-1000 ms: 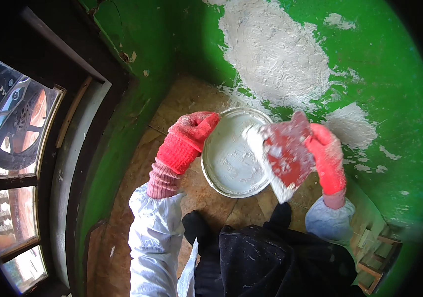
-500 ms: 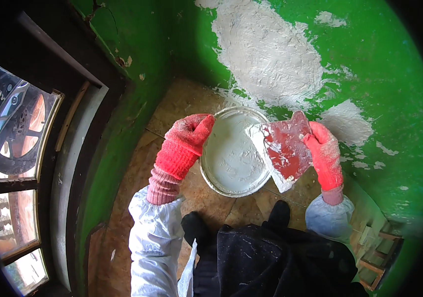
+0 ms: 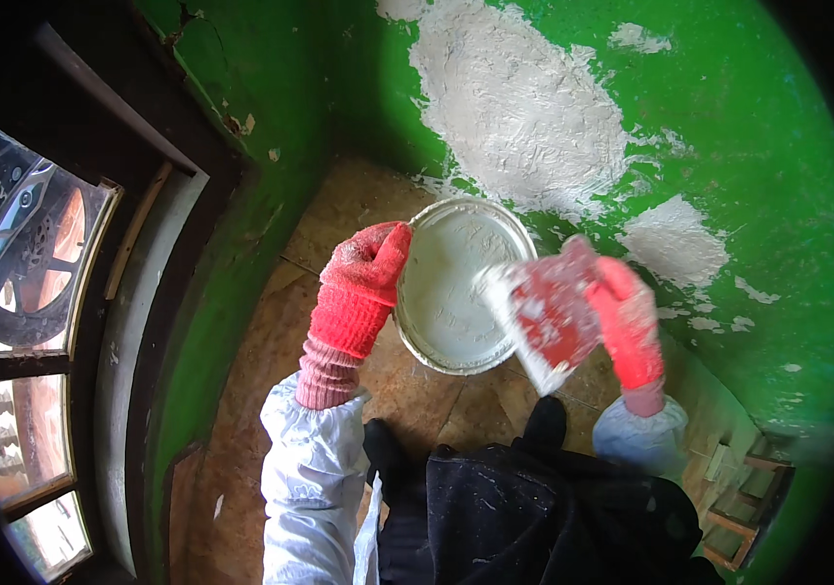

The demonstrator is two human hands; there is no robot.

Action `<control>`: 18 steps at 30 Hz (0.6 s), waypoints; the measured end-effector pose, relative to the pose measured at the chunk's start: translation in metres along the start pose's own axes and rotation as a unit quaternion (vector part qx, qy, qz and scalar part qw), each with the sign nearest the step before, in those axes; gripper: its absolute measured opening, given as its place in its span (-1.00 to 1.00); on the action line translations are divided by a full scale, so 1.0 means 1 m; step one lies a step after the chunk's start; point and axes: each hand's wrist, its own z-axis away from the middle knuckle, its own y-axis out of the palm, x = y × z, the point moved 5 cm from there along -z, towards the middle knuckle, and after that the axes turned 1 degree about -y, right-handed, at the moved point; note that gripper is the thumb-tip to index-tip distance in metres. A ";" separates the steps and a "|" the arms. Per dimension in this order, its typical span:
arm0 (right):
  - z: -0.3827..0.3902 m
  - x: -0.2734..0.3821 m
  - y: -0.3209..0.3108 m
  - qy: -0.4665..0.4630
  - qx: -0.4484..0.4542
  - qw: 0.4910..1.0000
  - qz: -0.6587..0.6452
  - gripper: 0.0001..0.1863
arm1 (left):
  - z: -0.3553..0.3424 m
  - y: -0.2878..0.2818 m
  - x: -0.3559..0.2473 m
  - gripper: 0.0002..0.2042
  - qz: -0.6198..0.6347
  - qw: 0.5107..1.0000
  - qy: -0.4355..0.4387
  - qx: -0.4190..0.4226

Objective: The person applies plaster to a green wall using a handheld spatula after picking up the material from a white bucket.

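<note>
My left hand (image 3: 370,261), in a red work glove, grips the rim of a round bucket (image 3: 400,322) on its left side. White plaster paste (image 3: 451,278) fills the inside of the bucket. Wrapped round the back edge of a wide red putty spreader (image 3: 556,310) is my right hand (image 3: 629,307), gloved in red too and slightly blurred. The spreader overlaps the bucket's right rim, tilted. White paste coats its left blade edge, and smears cover its face.
A green wall (image 3: 768,146) stands ahead and to the right, bearing a large white plaster patch (image 3: 519,117) and a smaller patch (image 3: 675,242). Brown floor tiles (image 3: 271,361) lie below. To the left is a dark-framed glazed door or window (image 3: 12,369). A wooden frame (image 3: 744,517) leans at lower right.
The spreader and my right hand have shifted left and slightly down, with the blade turned a little. The bucket and my left hand have moved slightly up and left in view.
</note>
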 end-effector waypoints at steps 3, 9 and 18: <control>0.017 -0.006 0.039 -0.024 0.125 0.987 0.094 -0.72 | 0.002 0.002 0.010 -0.65 0.000 1.000 -0.004 -0.004; -0.013 -0.004 -0.010 0.017 0.026 0.999 0.015 -0.72 | 0.002 0.002 0.007 -0.64 0.004 1.000 -0.016 -0.012; -0.008 -0.003 -0.023 0.010 -0.024 1.000 -0.012 -0.75 | 0.007 0.000 0.008 -0.70 -0.011 0.994 -0.003 -0.107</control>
